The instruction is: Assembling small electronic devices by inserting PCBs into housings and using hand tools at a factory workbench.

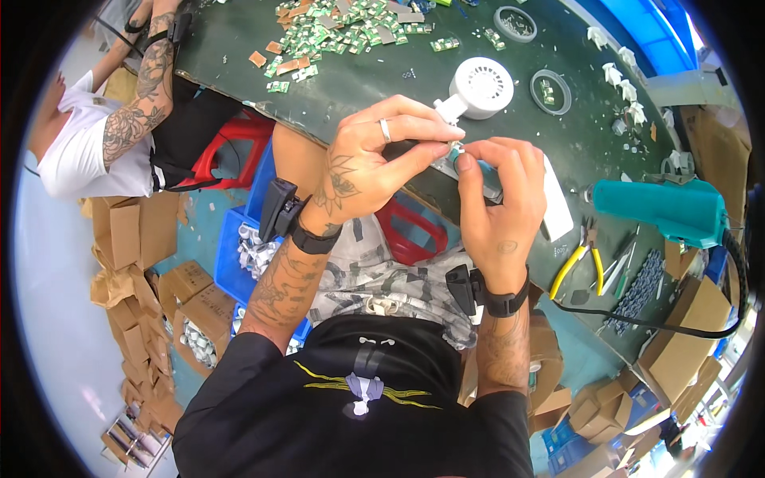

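My left hand (382, 151) is closed in a pinch, its fingertips just below the neck of a white fan head (482, 86) with a round slotted grille. Whatever small piece those fingertips hold is mostly hidden. Between the hands shows a small teal cylinder (456, 154), with the bent fingers of my right hand (506, 195) closed round it. Fingertips of both hands nearly meet there. Beside my right hand, a long white plastic shell (560, 199) lies at the table's near edge.
Small green circuit boards (339, 32) are heaped at the far left. Two round dishes (550, 92) lie beyond the fan head. At right are a teal heat gun (657, 209) with a black cord, yellow-handled pliers (580, 259) and screwdrivers. Another person's tattooed arm (143, 107) is at left.
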Demonstrator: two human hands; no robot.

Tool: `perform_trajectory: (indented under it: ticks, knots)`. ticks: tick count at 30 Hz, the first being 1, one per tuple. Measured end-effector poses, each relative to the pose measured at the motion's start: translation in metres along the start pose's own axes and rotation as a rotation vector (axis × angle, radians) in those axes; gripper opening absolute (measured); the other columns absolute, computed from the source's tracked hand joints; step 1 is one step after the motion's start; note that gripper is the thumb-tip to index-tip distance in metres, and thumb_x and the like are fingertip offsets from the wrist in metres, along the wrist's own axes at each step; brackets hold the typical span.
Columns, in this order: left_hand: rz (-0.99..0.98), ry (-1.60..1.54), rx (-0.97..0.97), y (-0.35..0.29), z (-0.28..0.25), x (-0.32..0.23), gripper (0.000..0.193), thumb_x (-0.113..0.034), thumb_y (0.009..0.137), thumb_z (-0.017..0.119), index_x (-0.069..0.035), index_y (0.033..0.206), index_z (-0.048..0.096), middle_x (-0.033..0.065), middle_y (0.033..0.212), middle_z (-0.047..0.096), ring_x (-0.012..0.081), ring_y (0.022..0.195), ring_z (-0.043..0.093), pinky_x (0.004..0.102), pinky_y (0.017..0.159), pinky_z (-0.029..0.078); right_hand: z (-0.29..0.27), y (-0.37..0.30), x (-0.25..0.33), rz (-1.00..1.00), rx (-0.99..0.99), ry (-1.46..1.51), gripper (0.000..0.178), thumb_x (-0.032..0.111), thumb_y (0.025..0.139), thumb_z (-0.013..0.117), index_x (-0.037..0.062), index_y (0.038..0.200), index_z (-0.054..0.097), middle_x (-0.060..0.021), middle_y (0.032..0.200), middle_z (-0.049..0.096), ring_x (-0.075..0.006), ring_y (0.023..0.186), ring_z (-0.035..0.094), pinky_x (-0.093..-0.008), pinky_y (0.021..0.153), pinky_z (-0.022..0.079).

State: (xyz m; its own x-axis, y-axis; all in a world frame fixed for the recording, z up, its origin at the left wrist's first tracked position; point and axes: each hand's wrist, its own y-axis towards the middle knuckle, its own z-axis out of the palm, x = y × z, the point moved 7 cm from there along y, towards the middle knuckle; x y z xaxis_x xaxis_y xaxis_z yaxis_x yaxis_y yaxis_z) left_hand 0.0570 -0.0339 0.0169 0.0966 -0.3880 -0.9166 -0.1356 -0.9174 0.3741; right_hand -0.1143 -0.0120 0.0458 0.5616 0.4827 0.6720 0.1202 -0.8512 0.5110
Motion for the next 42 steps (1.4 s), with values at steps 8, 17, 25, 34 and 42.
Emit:
perform_trajectory:
  ticks: [8,17,25,34,42]
  knots:
    - [0.007,0.081,0.09,0.001,0.004,-0.003,0.027,0.008,0.088,0.077,-0.006,0.111,0.082,0.0085,0.108,0.074,0.0181,0.095,0.072,0.0303,0.082,0.057,0.003,-0.003,-0.008,0.032,-0.024,0.017,0.017,-0.001,0.085,0.077,0.004,0.097,0.066,-0.0113,0.095,0.066,-0.0325,0.089,0.062,-0.043,0.076,0.049]
    - [-0.017,0.01,0.013,0.002,0.002,0.003,0.022,0.003,0.087,0.079,-0.009,0.105,0.082,0.0086,0.102,0.077,0.0187,0.089,0.074,0.0301,0.079,0.059,0.002,0.0,0.0,-0.044,-0.015,-0.061,0.018,-0.003,0.084,0.076,0.0044,0.098,0.067,-0.0103,0.096,0.065,-0.0318,0.091,0.061,-0.0428,0.077,0.049]
    - [0.055,0.138,0.002,0.0,0.006,-0.009,0.023,0.002,0.086,0.081,-0.01,0.105,0.082,0.0083,0.1,0.077,0.0195,0.088,0.074,0.0308,0.076,0.059,0.002,-0.003,0.006,-0.074,-0.019,-0.161,0.018,-0.002,0.084,0.077,0.0051,0.098,0.067,-0.0092,0.095,0.064,-0.0317,0.091,0.06,-0.0424,0.077,0.05]
    - [0.051,0.189,0.069,0.003,0.005,-0.006,0.025,0.011,0.084,0.078,-0.002,0.106,0.081,0.0114,0.103,0.076,0.0199,0.093,0.072,0.0309,0.081,0.058,0.004,0.0,0.002,-0.088,0.009,-0.15,0.019,-0.002,0.084,0.076,0.0044,0.1,0.068,-0.0096,0.098,0.065,-0.0318,0.092,0.06,-0.0426,0.078,0.051]
    - [0.052,0.244,0.062,0.005,0.007,-0.009,0.023,0.003,0.084,0.081,-0.009,0.104,0.083,0.0091,0.098,0.078,0.021,0.088,0.074,0.0326,0.077,0.059,0.005,-0.003,0.0,-0.071,0.021,-0.143,0.019,-0.002,0.084,0.076,0.0048,0.101,0.068,-0.0095,0.099,0.065,-0.032,0.092,0.06,-0.0424,0.079,0.052]
